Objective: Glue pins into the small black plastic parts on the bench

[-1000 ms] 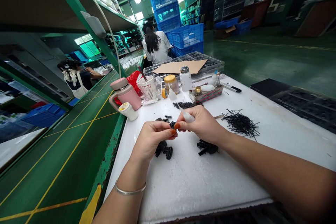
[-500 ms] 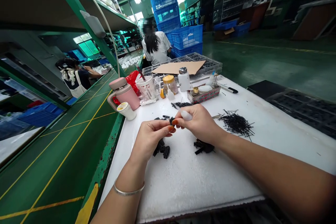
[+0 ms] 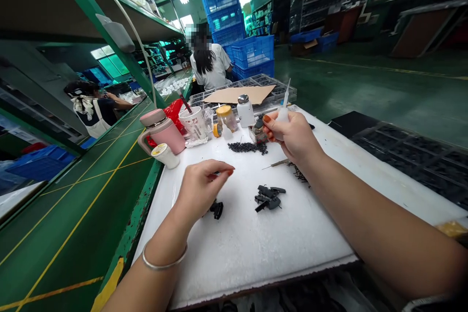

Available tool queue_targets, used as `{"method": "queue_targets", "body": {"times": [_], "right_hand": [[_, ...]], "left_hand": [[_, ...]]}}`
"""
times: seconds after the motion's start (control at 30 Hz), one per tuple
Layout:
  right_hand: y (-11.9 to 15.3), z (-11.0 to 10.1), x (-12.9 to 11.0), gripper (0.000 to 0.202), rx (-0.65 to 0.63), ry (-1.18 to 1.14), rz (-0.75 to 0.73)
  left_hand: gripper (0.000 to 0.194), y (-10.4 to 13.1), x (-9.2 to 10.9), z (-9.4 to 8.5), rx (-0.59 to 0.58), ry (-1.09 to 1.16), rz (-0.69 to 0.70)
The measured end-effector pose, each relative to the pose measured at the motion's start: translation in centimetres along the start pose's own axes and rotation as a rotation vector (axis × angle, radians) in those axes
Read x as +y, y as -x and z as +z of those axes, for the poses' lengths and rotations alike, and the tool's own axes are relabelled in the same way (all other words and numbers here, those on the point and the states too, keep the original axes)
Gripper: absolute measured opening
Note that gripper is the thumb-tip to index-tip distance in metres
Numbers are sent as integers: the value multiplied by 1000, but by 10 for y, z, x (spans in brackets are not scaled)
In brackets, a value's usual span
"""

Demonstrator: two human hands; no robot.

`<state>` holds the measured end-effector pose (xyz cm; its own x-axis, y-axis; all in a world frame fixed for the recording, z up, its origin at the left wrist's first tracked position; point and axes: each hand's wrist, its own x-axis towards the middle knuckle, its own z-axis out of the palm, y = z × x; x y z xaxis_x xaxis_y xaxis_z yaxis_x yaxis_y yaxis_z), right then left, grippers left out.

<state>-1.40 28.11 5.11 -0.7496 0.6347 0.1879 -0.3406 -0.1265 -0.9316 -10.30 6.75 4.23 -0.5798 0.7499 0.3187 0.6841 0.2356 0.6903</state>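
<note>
My left hand (image 3: 199, 187) is closed in a pinch above a small pile of black parts (image 3: 218, 209), which it partly covers. Whatever its fingertips hold, if anything, is hidden. My right hand (image 3: 292, 135), raised towards the back of the table, is closed round a small white squeeze bottle (image 3: 282, 115) with its thin tip pointing up. A dark piece (image 3: 260, 121) shows at the right fingertips; I cannot tell whether they grip it. Between and below the hands lies a heap of curved black parts (image 3: 269, 198). Thin black sticks (image 3: 298, 173) lie partly hidden under my right forearm.
Small black bits (image 3: 247, 147) lie on the white tabletop (image 3: 292, 241). Along its back stand a pink mug (image 3: 166, 134), a white tub (image 3: 165, 155), a cup (image 3: 193, 122), a yellow-lidded jar (image 3: 226, 118) and a pump bottle (image 3: 244, 110). Two people work beyond, near blue crates (image 3: 252, 51).
My hands have parted. The right hand has moved up and away with the squeeze bottle, now tip up, uncovering the heap of black parts. The left stays low and pinched. The view has shifted slightly.
</note>
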Motion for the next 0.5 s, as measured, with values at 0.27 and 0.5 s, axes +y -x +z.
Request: {"method": "queue_targets", "body": {"times": [0.27,0.5], "right_hand": [[-5,-3,4,35,80,27,-145],[-10,-6,14,40,137,114,-164]], "left_hand": [[24,-71,4,56,-269,-570,194],[23,-92,2,99,-300,-656,232]]}}
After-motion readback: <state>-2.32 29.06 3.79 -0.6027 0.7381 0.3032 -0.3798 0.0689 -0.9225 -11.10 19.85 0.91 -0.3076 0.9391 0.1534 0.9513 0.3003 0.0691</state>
